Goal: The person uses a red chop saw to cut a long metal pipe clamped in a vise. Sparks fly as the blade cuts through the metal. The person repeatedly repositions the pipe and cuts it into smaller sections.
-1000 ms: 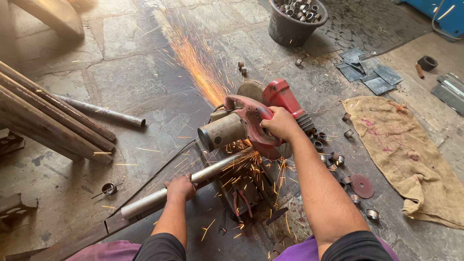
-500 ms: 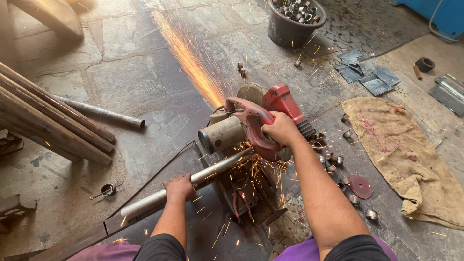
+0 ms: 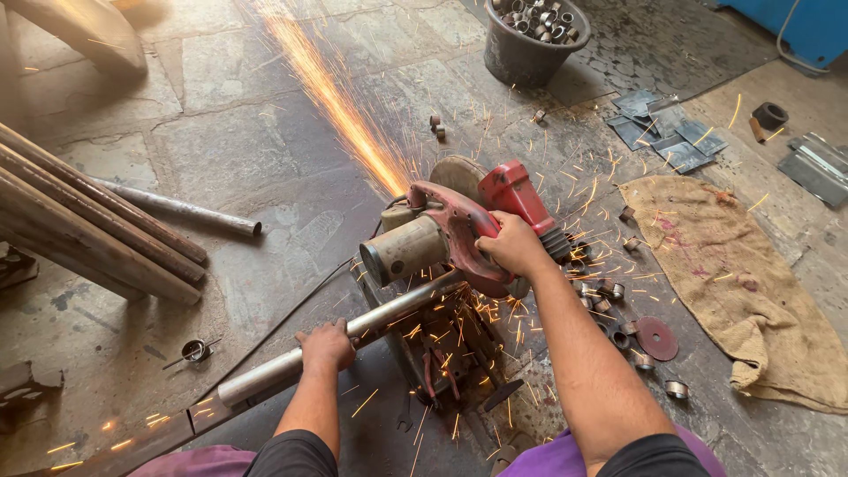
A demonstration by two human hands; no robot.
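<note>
A red chop saw (image 3: 459,225) sits on the stone floor, its disc down in a steel pipe (image 3: 265,375) and throwing a long stream of sparks up and to the left. My right hand (image 3: 511,246) grips the saw's red handle. My left hand (image 3: 327,344) wraps around the pipe, which lies across the saw's base and runs down-left toward me. Sparks also scatter around the base under the blade.
Rusty pipes (image 3: 88,230) lie at the left. A dark bucket (image 3: 530,40) of cut pipe rings stands at the top. Short cut rings (image 3: 618,336) and a spare red disc (image 3: 656,338) lie right of the saw, beside a burlap sack (image 3: 733,283). Metal plates (image 3: 662,132) sit beyond.
The saw head has pressed lower into the pipe. The spark stream stays strong toward the upper left, with more sparks now scattered right. Both hands keep their grips.
</note>
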